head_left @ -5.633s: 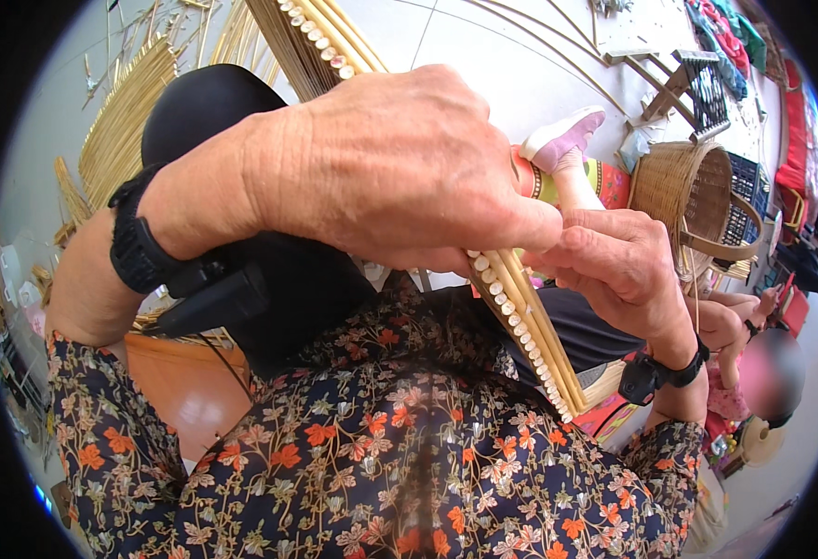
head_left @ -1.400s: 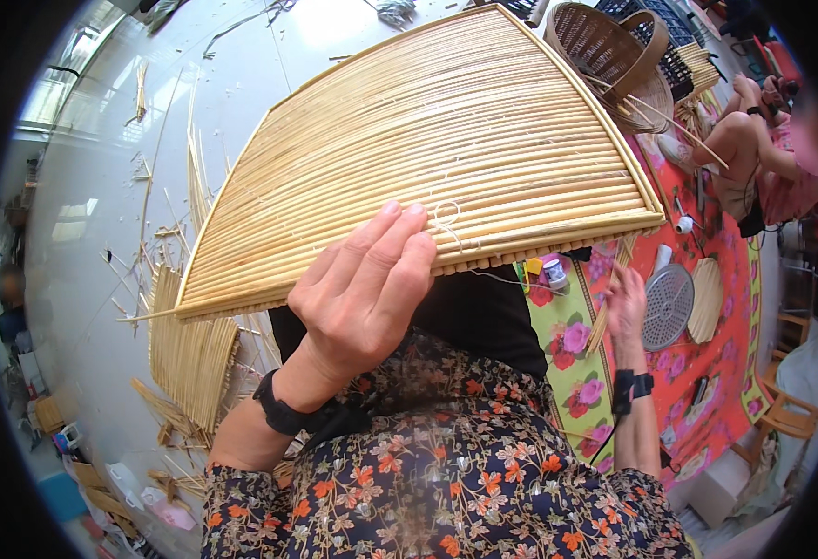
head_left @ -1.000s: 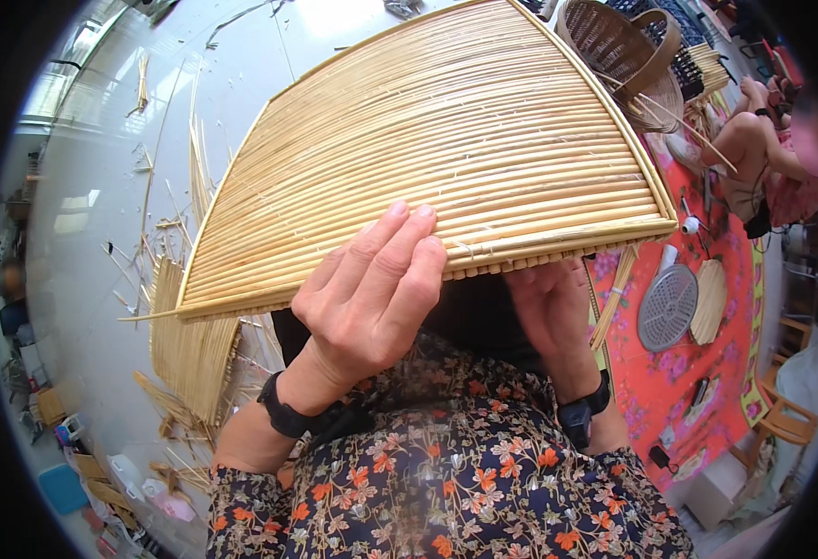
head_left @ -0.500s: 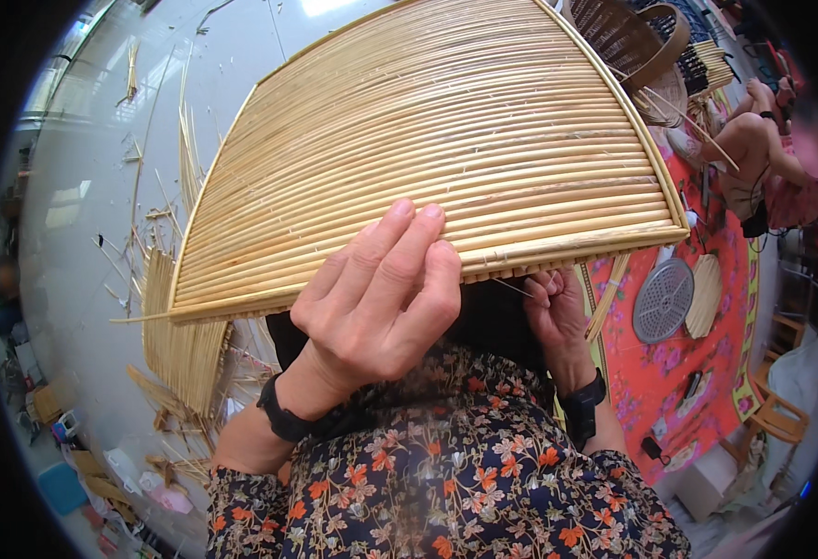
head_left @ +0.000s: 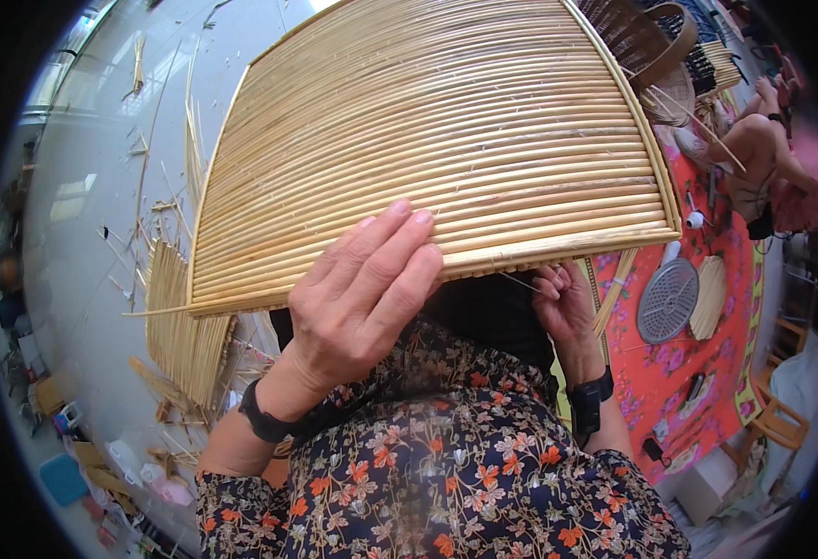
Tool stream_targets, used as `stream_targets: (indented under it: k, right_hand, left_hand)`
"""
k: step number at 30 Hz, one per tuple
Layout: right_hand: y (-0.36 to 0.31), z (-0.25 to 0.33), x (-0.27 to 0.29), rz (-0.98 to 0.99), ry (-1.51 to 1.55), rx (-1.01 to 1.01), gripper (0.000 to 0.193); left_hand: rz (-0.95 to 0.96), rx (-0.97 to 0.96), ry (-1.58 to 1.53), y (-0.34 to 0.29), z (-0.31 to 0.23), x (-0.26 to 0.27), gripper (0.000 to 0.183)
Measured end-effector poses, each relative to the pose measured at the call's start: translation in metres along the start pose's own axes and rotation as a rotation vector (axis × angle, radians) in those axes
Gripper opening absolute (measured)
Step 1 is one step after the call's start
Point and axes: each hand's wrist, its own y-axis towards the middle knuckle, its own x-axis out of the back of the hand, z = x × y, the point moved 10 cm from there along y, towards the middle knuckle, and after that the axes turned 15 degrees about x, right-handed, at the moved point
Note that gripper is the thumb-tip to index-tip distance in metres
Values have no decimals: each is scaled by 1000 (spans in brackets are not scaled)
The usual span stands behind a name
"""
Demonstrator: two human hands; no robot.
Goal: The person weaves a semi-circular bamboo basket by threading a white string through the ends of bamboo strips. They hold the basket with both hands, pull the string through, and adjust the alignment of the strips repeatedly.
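A wide panel of straw-coloured stalks (head_left: 427, 121), laid side by side inside a thin border, tilts in front of my body. My left hand (head_left: 362, 289) grips its near edge, fingers lying along the top stalks and the thumb hidden beneath. Below the near right edge, my right hand (head_left: 562, 303) is closed in a pinch on a thin needle (head_left: 520, 281). The needle points toward the panel's underside, and its far end is hidden by the panel. A loose stalk end (head_left: 155, 312) sticks out past the panel's near left corner.
Another stalk mat (head_left: 181, 326) lies on the floor at left among scattered stalks. On a red flowered mat (head_left: 642, 373) at right are a grey perforated disc (head_left: 668, 300) and a small stalk piece (head_left: 709, 298). A handled basket (head_left: 660, 47) stands beyond; another person (head_left: 753, 140) sits at far right.
The panel has turned and shifted slightly, its left corner moving right. My left hand stays on its near edge, a little lower and further left. The right hand keeps its pinch beneath, slightly shifted.
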Motion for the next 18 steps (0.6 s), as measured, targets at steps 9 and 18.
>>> stream_targets:
  k: [9, 18]
  right_hand:
    - [-3, 7, 11, -50, -112, 61, 34]
    - [-4, 14, 27, -24, -128, 21, 23]
  left_hand:
    - [12, -44, 67, -13, 0, 3, 44]
    - [-3, -44, 29, -15, -1, 6, 20]
